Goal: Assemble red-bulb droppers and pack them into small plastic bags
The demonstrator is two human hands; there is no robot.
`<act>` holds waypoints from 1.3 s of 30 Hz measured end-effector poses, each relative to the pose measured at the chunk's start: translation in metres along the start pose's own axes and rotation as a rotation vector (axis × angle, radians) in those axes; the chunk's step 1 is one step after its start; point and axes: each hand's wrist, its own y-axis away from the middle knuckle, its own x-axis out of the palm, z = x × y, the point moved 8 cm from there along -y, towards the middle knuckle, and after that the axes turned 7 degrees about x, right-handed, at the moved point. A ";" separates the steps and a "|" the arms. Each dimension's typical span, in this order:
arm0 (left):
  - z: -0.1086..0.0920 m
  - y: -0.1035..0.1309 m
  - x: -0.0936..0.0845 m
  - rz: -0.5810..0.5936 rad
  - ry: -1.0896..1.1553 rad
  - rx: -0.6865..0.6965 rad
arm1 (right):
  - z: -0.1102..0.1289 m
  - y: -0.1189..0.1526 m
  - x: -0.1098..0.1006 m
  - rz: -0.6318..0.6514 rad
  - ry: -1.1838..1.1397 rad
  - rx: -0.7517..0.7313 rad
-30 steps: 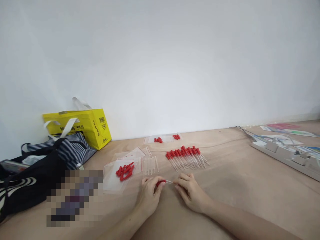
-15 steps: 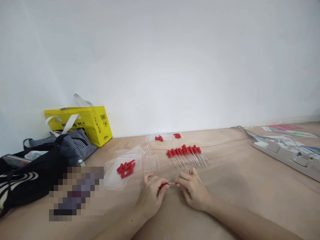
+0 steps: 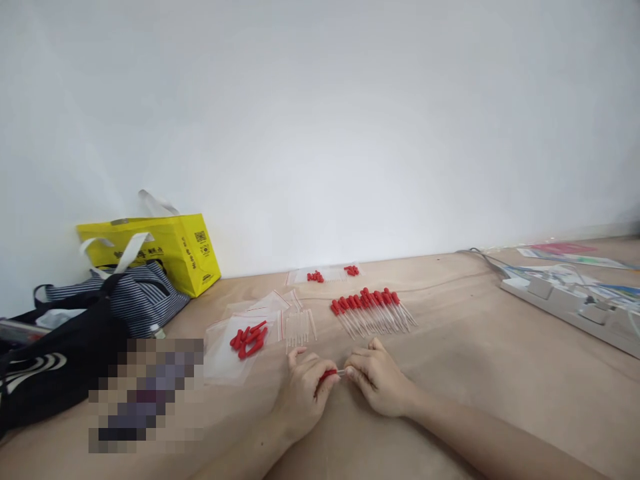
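Between thumb and fingers, my left hand (image 3: pixel 307 390) pinches a red rubber bulb (image 3: pixel 329 375). My right hand (image 3: pixel 377 380) is closed on a thin clear tube (image 3: pixel 341 373) whose left end meets the bulb; its far part is hidden by my fingers. Beyond my hands lies a row of clear droppers with red bulbs (image 3: pixel 373 310). Several bare clear tubes (image 3: pixel 299 327) lie just beyond my left hand. Loose red bulbs (image 3: pixel 249 339) rest on clear plastic bags (image 3: pixel 225 360) to the left.
Near the wall, more red bulbs (image 3: pixel 315 276) lie on a clear bag. At the left stand a yellow bag (image 3: pixel 193 257), a striped bag (image 3: pixel 145 300) and a black bag (image 3: pixel 65 367). A white power strip (image 3: pixel 565 313) with cables is on the right.
My right hand has moved closer to my left hand, so less of the tube shows between them. The whole view has shifted slightly.
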 end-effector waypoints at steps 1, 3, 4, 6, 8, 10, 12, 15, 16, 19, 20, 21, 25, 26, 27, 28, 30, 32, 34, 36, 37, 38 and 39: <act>0.003 0.000 0.000 0.006 -0.001 -0.017 | -0.001 -0.001 0.000 0.019 -0.031 0.008; 0.010 -0.001 -0.003 0.011 -0.002 -0.044 | -0.003 -0.004 -0.001 0.046 -0.096 0.006; 0.013 -0.002 -0.005 0.009 -0.004 -0.055 | -0.004 -0.004 -0.003 0.047 -0.117 0.000; 0.018 -0.002 -0.010 -0.001 -0.016 -0.070 | -0.006 -0.004 -0.008 0.031 -0.102 -0.017; 0.020 -0.002 -0.014 -0.006 -0.030 -0.071 | -0.005 -0.001 -0.010 0.013 -0.028 -0.038; 0.020 -0.003 -0.015 0.001 -0.044 -0.056 | -0.002 0.001 -0.009 0.009 0.039 -0.055; 0.022 -0.002 -0.019 -0.032 -0.083 -0.063 | -0.004 0.001 -0.008 -0.006 0.070 -0.021; 0.038 0.001 -0.033 -0.154 -0.205 -0.165 | -0.023 -0.005 -0.013 -0.111 0.100 0.175; 0.046 0.003 -0.038 -0.186 -0.250 -0.215 | -0.034 -0.008 -0.017 -0.164 0.118 0.270; 0.071 0.009 -0.051 -0.204 -0.364 -0.353 | -0.066 -0.016 -0.031 -0.293 0.193 0.538; 0.078 0.012 -0.055 -0.202 -0.395 -0.392 | -0.075 -0.020 -0.034 -0.314 0.220 0.599; 0.084 0.013 -0.058 -0.197 -0.424 -0.426 | -0.082 -0.023 -0.036 -0.325 0.245 0.647; 0.101 0.019 -0.069 -0.175 -0.494 -0.545 | -0.101 -0.033 -0.034 -0.313 0.309 0.762; 0.104 0.020 -0.071 -0.169 -0.503 -0.576 | -0.104 -0.034 -0.033 -0.312 0.314 0.776; 0.107 0.022 -0.073 -0.163 -0.512 -0.605 | -0.106 -0.034 -0.032 -0.320 0.319 0.785; 0.109 0.023 -0.074 -0.158 -0.523 -0.630 | -0.106 -0.034 -0.033 -0.339 0.324 0.784; 0.114 0.025 -0.075 -0.141 -0.549 -0.658 | -0.101 -0.035 -0.036 -0.402 0.341 0.748; 0.118 0.027 -0.075 -0.109 -0.571 -0.670 | -0.089 -0.038 -0.038 -0.456 0.354 0.670; 0.122 0.030 -0.074 -0.079 -0.580 -0.684 | -0.071 -0.046 -0.034 -0.457 0.349 0.575; 0.126 0.032 -0.073 -0.059 -0.578 -0.697 | -0.051 -0.058 -0.023 -0.407 0.333 0.489; 0.127 0.033 -0.072 -0.052 -0.576 -0.700 | -0.041 -0.064 -0.016 -0.371 0.327 0.457; 0.128 0.034 -0.071 -0.045 -0.573 -0.703 | -0.033 -0.070 -0.008 -0.341 0.322 0.450; 0.129 0.034 -0.071 -0.036 -0.571 -0.707 | -0.026 -0.076 -0.001 -0.312 0.318 0.460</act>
